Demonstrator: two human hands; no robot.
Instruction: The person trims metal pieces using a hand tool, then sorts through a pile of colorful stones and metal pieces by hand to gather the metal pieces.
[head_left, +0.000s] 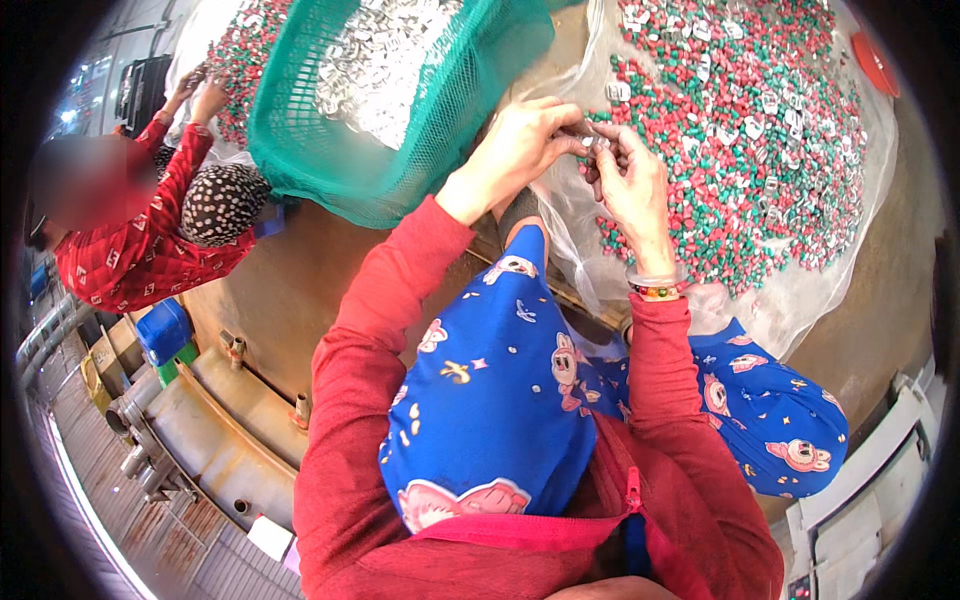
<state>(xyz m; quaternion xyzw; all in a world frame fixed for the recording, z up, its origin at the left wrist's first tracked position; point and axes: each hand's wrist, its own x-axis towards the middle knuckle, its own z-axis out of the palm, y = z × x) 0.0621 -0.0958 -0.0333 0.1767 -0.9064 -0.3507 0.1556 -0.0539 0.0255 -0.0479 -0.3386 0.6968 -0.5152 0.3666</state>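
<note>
My left hand [525, 145] and my right hand [637, 188] meet in front of me, fingers closed in a pinch. Between their fingertips is a small whitish piece [590, 143]; its exact kind is too small to make out. To the right and under my hands spreads a pile of small red and green pieces [730, 150], with clear and whitish pieces scattered among them. They lie on a translucent white sheet [815, 300]. Left of my hands stands a green plastic basket [285, 110] lined with green mesh, holding many whitish pieces [385, 70].
A person in a red patterned top [150, 245] works at the left over another red and green pile [250, 75]. A red round object [874, 64] lies at the far right. Rusty tanks [225, 400] and a blue container [163, 330] stand lower left.
</note>
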